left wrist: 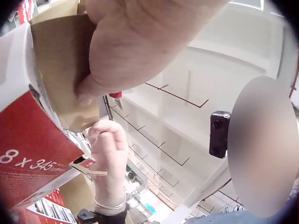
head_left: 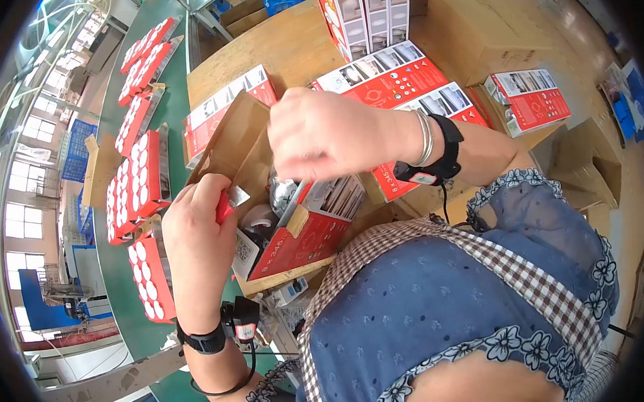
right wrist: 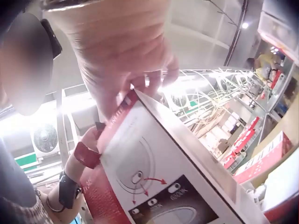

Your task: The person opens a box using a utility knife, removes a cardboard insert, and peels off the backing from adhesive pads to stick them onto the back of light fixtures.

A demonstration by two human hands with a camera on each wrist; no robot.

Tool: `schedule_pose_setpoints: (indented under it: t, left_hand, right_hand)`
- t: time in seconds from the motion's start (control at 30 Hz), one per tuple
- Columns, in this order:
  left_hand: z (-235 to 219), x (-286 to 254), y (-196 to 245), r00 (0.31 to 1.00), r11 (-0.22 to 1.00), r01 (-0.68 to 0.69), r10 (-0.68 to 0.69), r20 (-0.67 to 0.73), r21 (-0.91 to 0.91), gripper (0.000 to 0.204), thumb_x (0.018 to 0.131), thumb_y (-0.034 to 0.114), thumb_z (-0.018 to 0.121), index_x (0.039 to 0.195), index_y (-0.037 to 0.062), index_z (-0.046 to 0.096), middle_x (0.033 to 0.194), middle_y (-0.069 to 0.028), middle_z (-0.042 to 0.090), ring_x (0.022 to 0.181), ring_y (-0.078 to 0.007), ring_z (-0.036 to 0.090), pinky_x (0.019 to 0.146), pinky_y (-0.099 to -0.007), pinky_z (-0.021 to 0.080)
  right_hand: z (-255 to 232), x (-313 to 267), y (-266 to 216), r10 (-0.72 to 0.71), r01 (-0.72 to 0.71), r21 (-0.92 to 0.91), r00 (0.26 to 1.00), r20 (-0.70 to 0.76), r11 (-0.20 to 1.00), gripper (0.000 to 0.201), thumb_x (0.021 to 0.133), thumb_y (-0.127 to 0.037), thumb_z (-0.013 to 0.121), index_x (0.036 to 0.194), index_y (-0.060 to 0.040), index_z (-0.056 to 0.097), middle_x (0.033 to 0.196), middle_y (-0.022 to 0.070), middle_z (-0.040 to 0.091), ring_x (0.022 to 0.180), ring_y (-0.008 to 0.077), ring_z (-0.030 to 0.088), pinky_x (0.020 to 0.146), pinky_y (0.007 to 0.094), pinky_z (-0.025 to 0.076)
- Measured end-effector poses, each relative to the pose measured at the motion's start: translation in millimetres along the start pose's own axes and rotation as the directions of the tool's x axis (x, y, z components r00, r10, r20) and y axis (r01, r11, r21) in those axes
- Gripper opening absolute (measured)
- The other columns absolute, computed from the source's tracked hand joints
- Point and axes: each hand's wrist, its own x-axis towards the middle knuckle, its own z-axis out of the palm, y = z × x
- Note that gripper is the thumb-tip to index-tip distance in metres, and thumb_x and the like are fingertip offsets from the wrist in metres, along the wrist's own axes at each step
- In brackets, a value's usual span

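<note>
An open red-and-white carton [head_left: 295,239] stands tilted in front of the person, with silver and white rounded items [head_left: 284,196] inside. My left hand [head_left: 198,226] is at its left side, gripping a small red utility knife [head_left: 225,206] with the blade out. In the left wrist view the left thumb lies against the raised brown cardboard flap [left wrist: 63,70]. My right hand [head_left: 333,133], slightly blurred, is above the carton with fingers curled. The left wrist view has its fingertips right at the flap's corner, and in the right wrist view they meet the carton's top edge [right wrist: 136,93].
More red-and-white cartons [head_left: 388,74] lie on the wooden table [head_left: 285,46], with tall ones upright behind. Rows of red packs with white discs [head_left: 140,174] line the green bench [head_left: 115,284] at left. A brown cardboard box [head_left: 484,32] is at the back right.
</note>
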Motion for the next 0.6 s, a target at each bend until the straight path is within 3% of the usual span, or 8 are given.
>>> schedule_pose_setpoints:
  t: [0.03,0.07,0.1,0.17,0.3,0.43,0.5,0.6]
  left_hand:
    - [2,-4,-1,1.0,0.999,0.024,-0.024,-0.015,-0.026,0.022,0.079,0.0,0.071,0.098,0.0009,0.06,0.085,-0.015,0.063,0.081,-0.0348,0.061,0.072,-0.0406,0.048]
    - [3,-4,-2,0.998,0.997,0.049,-0.05,-0.025,-0.052,0.022,0.08,0.001,0.072,0.098,0.0009,0.06,0.084,-0.0149,0.062,0.079,-0.0347,0.061,0.071,-0.0402,0.048]
    - [4,-4,-4,0.998,0.997,0.052,-0.053,-0.029,-0.056,0.022,0.08,0.001,0.072,0.098,0.0009,0.06,0.084,-0.0149,0.062,0.079,-0.0347,0.061,0.071,-0.0402,0.048]
    - [9,-5,-7,0.998,0.997,0.041,-0.043,-0.04,-0.062,0.021,0.081,0.004,0.073,0.097,0.0011,0.06,0.084,-0.0153,0.062,0.077,-0.0342,0.06,0.07,-0.0397,0.048]
    - [15,2,-3,0.999,0.997,0.004,-0.008,-0.049,-0.079,0.023,0.075,-0.004,0.068,0.096,0.0026,0.06,0.084,-0.0167,0.065,0.083,-0.0375,0.064,0.07,-0.045,0.05]
    - [25,7,0,0.998,0.998,-0.007,0.003,-0.057,-0.062,0.023,0.076,-0.004,0.068,0.096,0.0034,0.06,0.085,-0.0169,0.065,0.083,-0.0382,0.063,0.071,-0.0457,0.05]
    - [27,9,-2,0.999,0.996,0.016,-0.021,-0.051,-0.086,0.024,0.075,-0.004,0.068,0.096,0.0038,0.06,0.085,-0.0169,0.065,0.084,-0.0384,0.063,0.071,-0.046,0.05]
    - [31,5,-18,0.998,0.996,-0.032,0.028,-0.049,-0.079,0.02,0.082,0.005,0.072,0.097,0.0017,0.06,0.082,-0.0163,0.061,0.077,-0.0348,0.059,0.071,-0.0401,0.048]
  right_hand:
    - [1,0,-1,0.16,-0.144,0.162,0.983,-0.089,0.976,0.018,0.083,-0.023,0.073,0.071,-0.0116,0.065,0.076,0.0013,0.062,0.084,0.0213,0.059,0.079,0.0409,0.044]
    - [-5,-1,-5,0.245,-0.246,-0.005,0.968,-0.056,0.969,0.013,0.078,-0.022,0.077,0.075,-0.0117,0.07,0.083,0.0033,0.063,0.088,0.0239,0.062,0.079,0.0423,0.047]
    - [-4,-2,-7,0.244,-0.244,-0.007,0.969,-0.05,0.97,0.013,0.078,-0.022,0.077,0.075,-0.0117,0.07,0.083,0.0033,0.063,0.088,0.0239,0.062,0.079,0.0423,0.047]
    - [1,-8,-12,0.193,-0.196,-0.194,0.981,-0.037,0.961,0.014,0.08,-0.024,0.079,0.089,-0.0155,0.074,0.087,0.0019,0.057,0.087,0.0232,0.055,0.079,0.0395,0.045]
    - [-13,-4,-21,0.325,-0.253,-0.416,0.939,0.111,0.873,0.014,0.083,-0.017,0.072,0.097,-0.0177,0.077,0.088,0.0052,0.055,0.091,0.0249,0.057,0.08,0.0406,0.045]
    - [-17,-8,-11,0.302,-0.18,-0.484,0.935,0.185,0.857,0.022,0.082,-0.008,0.067,0.099,-0.0173,0.077,0.087,0.0072,0.054,0.092,0.0263,0.057,0.079,0.0407,0.045]
    - [-26,-11,-7,0.312,-0.194,-0.35,0.894,0.322,0.917,0.029,0.079,-0.002,0.063,0.099,-0.0168,0.077,0.085,0.0083,0.053,0.091,0.0273,0.057,0.079,0.0406,0.045]
    - [-21,-9,-16,0.278,-0.106,-0.438,0.895,0.35,0.893,0.031,0.078,-0.001,0.062,0.101,-0.0166,0.076,0.086,0.0078,0.052,0.092,0.0266,0.056,0.079,0.04,0.044]
